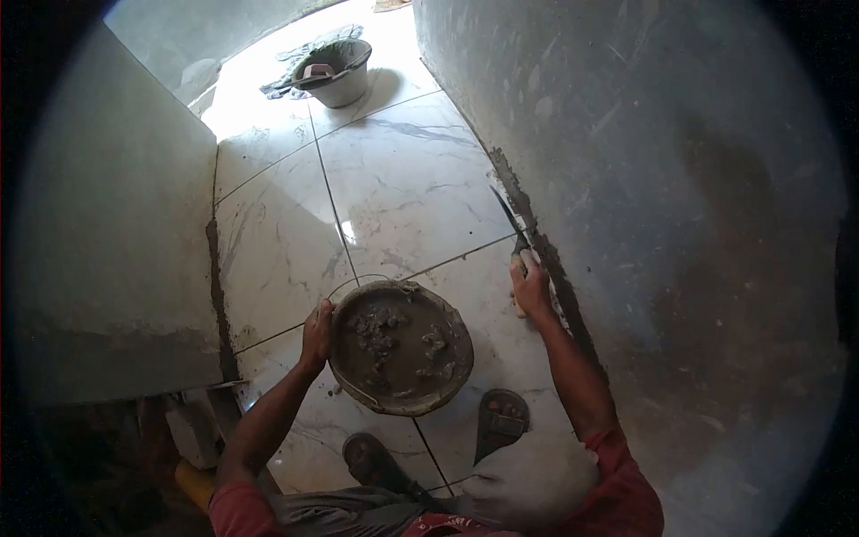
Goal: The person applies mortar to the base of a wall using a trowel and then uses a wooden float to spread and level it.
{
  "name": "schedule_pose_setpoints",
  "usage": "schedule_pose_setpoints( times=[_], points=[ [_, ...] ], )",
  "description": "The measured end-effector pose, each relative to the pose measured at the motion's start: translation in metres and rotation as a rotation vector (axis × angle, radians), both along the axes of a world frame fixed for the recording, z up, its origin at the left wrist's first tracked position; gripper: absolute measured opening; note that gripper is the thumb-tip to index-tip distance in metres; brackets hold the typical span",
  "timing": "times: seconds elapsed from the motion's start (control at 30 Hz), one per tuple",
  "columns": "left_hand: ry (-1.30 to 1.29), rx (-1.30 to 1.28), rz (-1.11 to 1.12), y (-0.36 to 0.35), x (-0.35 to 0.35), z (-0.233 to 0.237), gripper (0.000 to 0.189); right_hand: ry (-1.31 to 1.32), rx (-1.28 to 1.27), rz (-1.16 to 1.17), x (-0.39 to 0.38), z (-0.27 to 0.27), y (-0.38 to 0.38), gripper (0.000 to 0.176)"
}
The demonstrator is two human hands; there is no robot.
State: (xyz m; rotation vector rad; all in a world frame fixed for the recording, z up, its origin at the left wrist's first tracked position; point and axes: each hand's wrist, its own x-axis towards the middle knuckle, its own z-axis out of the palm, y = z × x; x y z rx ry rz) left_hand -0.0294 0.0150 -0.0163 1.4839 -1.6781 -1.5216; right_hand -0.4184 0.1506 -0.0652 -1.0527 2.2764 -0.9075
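Note:
My left hand (316,338) grips the left rim of a bucket (467,349) between me and the far floor. Grey-brown wet mortar (394,345) fills it, with darker lumps showing at the surface. A thin wire handle (358,276) arches out past the far rim. In my right hand (531,285), closed around its handle, is a trowel (508,212). Its narrow dark blade points forward and lies close to the foot of the right wall, beside a rough strip of mortar (548,255). The wooden handle end shows below my fist.
White marbled tiles (403,197) cover the floor between two grey plastered walls. Further ahead stands another bucket (344,85) with a tool across it and a crumpled cloth (327,40) behind. My sandalled feet (501,416) are just behind the mortar bucket. Blocks (192,434) lie at lower left.

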Motion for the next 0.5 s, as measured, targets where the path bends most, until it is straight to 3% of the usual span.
schedule_pose_setpoints(
  times=[0.1, 0.13, 0.2, 0.3, 0.43, 0.5],
  points=[
    [-0.039, -0.031, 0.008, 0.000, 0.002, -0.002, 0.053, 0.141, -0.073, 0.008, -0.020, -0.073, 0.000, 0.056],
    [-0.053, -0.029, 0.004, -0.002, 0.004, -0.006, 0.053, 0.142, -0.073, 0.005, -0.015, -0.048, -0.002, 0.056],
    [-0.064, -0.026, 0.000, -0.003, 0.004, -0.007, 0.053, -0.259, -0.005, -0.134, -0.009, 0.001, -0.003, 0.056],
    [-0.028, -0.005, 0.012, -0.001, -0.001, 0.002, 0.051, -0.377, -0.030, -0.169, -0.011, 0.011, -0.005, 0.057],
    [-0.041, -0.066, -0.017, -0.003, 0.005, -0.007, 0.050, -0.422, -0.065, -0.206, -0.005, 0.008, 0.012, 0.056],
    [-0.015, -0.042, 0.001, -0.004, 0.006, -0.015, 0.051, -0.139, -0.121, -0.126, -0.004, -0.013, 0.014, 0.054]
  ],
)
